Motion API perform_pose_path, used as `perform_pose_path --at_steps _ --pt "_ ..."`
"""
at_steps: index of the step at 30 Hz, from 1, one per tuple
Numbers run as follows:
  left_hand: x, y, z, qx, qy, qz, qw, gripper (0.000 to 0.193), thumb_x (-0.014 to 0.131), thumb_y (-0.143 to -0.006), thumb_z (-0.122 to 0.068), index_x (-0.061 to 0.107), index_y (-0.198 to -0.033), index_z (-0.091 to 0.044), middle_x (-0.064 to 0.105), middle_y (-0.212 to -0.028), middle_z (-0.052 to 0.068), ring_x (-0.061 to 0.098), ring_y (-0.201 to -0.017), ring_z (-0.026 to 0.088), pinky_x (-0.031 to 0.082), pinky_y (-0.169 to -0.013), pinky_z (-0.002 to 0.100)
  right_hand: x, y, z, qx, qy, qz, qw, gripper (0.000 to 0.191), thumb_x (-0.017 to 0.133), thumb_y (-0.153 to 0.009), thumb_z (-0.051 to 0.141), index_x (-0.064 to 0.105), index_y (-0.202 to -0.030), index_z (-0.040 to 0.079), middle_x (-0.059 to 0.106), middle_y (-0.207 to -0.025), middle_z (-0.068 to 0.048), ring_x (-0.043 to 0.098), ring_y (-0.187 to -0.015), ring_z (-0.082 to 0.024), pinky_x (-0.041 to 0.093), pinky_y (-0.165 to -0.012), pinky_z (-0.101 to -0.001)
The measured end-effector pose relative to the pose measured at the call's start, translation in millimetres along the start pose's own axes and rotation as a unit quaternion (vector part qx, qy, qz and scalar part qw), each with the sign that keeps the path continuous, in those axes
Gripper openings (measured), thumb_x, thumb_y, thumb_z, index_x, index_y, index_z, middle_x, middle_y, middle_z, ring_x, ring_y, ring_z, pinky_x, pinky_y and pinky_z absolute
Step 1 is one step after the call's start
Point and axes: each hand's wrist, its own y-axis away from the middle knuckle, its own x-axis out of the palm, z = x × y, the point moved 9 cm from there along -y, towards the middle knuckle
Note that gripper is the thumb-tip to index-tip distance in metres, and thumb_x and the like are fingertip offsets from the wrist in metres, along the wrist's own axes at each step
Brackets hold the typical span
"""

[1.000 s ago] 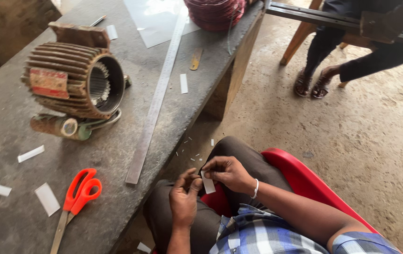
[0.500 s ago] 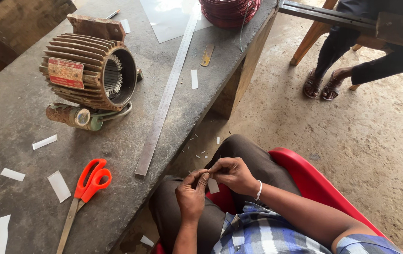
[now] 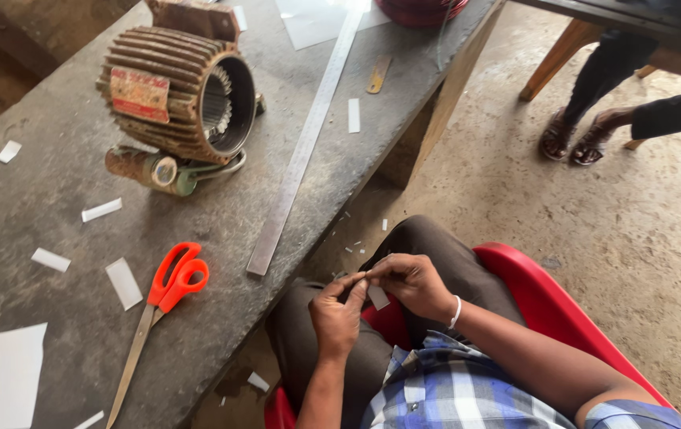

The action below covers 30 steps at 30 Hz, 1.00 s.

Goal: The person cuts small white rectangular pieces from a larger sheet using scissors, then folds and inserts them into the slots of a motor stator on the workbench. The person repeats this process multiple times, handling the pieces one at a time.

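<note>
We see both hands held together over the lap, just off the edge of the workbench (image 3: 221,318). The left hand (image 3: 336,318) and the right hand (image 3: 416,282) meet at the fingertips, pinched narrowly on a small white paper strip (image 3: 378,296). The strip hangs down between the two hands, in front of the dark trousers. A white bracelet (image 3: 455,311) sits on the right wrist.

We note the person sits on a red plastic chair (image 3: 547,302) and wears a blue checked shirt (image 3: 451,389).

On the grey bench, well apart from the hands:
- orange-handled scissors (image 3: 167,294), blades pointing toward the near edge
- a long metal ruler (image 3: 304,143) lying lengthwise along the bench
- a rusty finned motor housing (image 3: 177,91), open end facing right
- a small cylinder part (image 3: 150,168) just beside the housing
- several cut white paper pieces (image 3: 123,282) scattered across the surface, a larger one at the near left corner

Small white scraps lie on the dirt floor (image 3: 594,238) under the bench edge. Another person's sandalled feet (image 3: 574,139) stand at upper right, beside a wooden leg.
</note>
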Motion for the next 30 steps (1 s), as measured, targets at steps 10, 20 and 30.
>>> perform_pose_path --at_steps 10,20,30 --pt "-5.0 3.2 -43.7 0.143 -0.077 -0.022 0.986 0.01 0.075 -0.09 -0.005 0.077 -0.099 -0.001 0.079 -0.095 0.013 0.078 -0.086 0.023 0.06 -0.077 0.031 -1.4 1.0 -22.7 0.066 0.029 -0.023 0.997 0.01 0.075 -0.089 0.003 0.078 -0.099 0.0 0.079 -0.091 -0.004 0.068 -0.083 -0.008 0.056 -0.074 -0.0237" --pt "-4.1 0.9 -7.6 0.01 0.002 0.013 1.0 0.013 0.077 -0.093 -0.01 0.076 -0.103 -0.002 0.077 -0.086 0.006 0.069 -0.076 0.012 0.057 -0.07 0.027 6.5 -1.0 3.4 0.004 0.064 -0.015 0.998 0.005 0.071 -0.094 0.003 0.071 -0.099 0.002 0.069 -0.083 -0.002 0.059 -0.075 -0.007 0.049 -0.066 -0.0222" --pt "2.2 1.0 15.1 0.017 0.076 0.023 0.997 0.008 0.074 -0.097 -0.007 0.072 -0.103 -0.003 0.073 -0.091 0.001 0.066 -0.081 0.007 0.056 -0.076 0.023 12.4 7.6 -1.1 -0.022 0.016 -0.019 0.999 0.008 0.069 -0.095 0.0 0.066 -0.101 0.003 0.066 -0.092 -0.002 0.06 -0.079 -0.006 0.052 -0.068 -0.0218"
